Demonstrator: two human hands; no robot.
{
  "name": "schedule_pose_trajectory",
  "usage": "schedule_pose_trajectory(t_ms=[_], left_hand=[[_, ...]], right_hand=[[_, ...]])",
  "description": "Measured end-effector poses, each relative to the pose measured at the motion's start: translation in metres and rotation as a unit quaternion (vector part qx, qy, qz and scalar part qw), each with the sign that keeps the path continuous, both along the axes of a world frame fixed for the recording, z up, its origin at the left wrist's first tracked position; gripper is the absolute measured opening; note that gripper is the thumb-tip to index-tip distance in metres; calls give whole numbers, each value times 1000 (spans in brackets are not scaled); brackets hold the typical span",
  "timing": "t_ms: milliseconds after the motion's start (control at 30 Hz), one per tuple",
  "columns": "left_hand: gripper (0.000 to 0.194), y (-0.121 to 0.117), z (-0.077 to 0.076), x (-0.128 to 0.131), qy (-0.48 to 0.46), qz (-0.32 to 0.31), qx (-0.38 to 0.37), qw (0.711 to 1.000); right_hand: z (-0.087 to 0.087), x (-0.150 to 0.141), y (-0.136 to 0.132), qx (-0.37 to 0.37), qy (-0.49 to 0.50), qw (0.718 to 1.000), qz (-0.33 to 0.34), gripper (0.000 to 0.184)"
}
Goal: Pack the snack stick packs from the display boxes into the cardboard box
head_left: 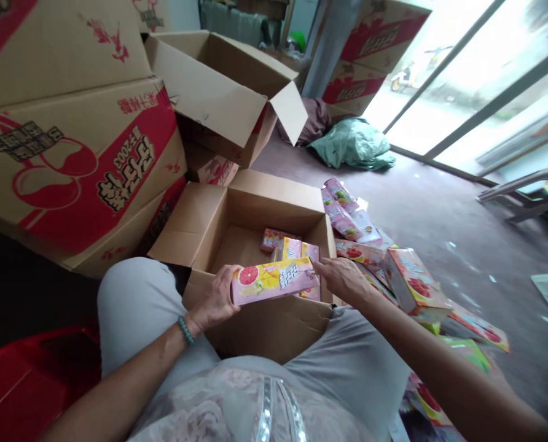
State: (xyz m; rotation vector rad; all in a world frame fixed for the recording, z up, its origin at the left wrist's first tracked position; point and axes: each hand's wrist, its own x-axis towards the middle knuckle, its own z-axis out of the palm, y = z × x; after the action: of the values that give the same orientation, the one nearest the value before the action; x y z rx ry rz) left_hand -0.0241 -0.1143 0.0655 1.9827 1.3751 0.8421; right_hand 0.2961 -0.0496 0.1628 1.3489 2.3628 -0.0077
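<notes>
My left hand (pixel 214 301) grips the left end of a long pink box (pixel 274 281) printed with a grapefruit slice. My right hand (pixel 343 279) pinches its right end. The box hangs level over the near edge of an open cardboard carton (pixel 209 233) that sits between my knees. Inside the carton a few more pink and yellow boxes (pixel 292 248) stand against the right wall. A teal bead bracelet circles my left wrist.
Loose pink and red product boxes (pixel 394 270) lie in a heap on the floor to the right. Large red-printed cartons (pixel 71 159) are stacked at left, with an open empty carton (pixel 228 92) behind. A red stool (pixel 25 380) is at lower left, a green bag (pixel 352 144) by the glass door.
</notes>
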Motion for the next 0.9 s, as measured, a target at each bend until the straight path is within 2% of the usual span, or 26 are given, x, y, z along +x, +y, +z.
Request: schedule_pose_trajectory(t_ms=[100, 200, 267, 367, 433, 500, 567, 600, 667, 733, 833, 900], left_hand=[[66, 8, 5, -2, -36, 40, -42, 998], [68, 27, 9, 9, -54, 105, -87, 989], [70, 41, 11, 31, -50, 156, -101, 981], [71, 54, 13, 85, -41, 205, -112, 971], [75, 57, 10, 123, -41, 163, -132, 977], [72, 61, 2, 153, -50, 50, -174, 982], [55, 72, -11, 171, -76, -40, -214, 973], [47, 82, -19, 175, -93, -49, -231, 967], [43, 110, -39, 176, -133, 4, -261, 956], [44, 149, -64, 170, -161, 82, -294, 939], [49, 212, -109, 156, -158, 166, -344, 910], [51, 248, -142, 149, -155, 200, -373, 893]], right_hand=[[6, 43, -4, 53, 30, 988, -143, 24], [7, 76, -13, 168, 108, 949, -242, 23], [1, 83, -20, 222, 170, 925, -256, 29], [-12, 75, -23, 252, 243, 906, -236, 32], [-22, 67, -20, 256, 269, 900, -228, 34], [-33, 63, -15, 261, 291, 889, -239, 35], [-46, 64, -8, 264, 313, 874, -263, 35], [-53, 65, -4, 265, 322, 865, -278, 36], [-68, 69, 4, 254, 330, 856, -306, 36], [-81, 71, 11, 220, 320, 868, -310, 35], [-93, 73, 19, 167, 304, 895, -280, 34], [-95, 76, 22, 168, 308, 893, -283, 33]])
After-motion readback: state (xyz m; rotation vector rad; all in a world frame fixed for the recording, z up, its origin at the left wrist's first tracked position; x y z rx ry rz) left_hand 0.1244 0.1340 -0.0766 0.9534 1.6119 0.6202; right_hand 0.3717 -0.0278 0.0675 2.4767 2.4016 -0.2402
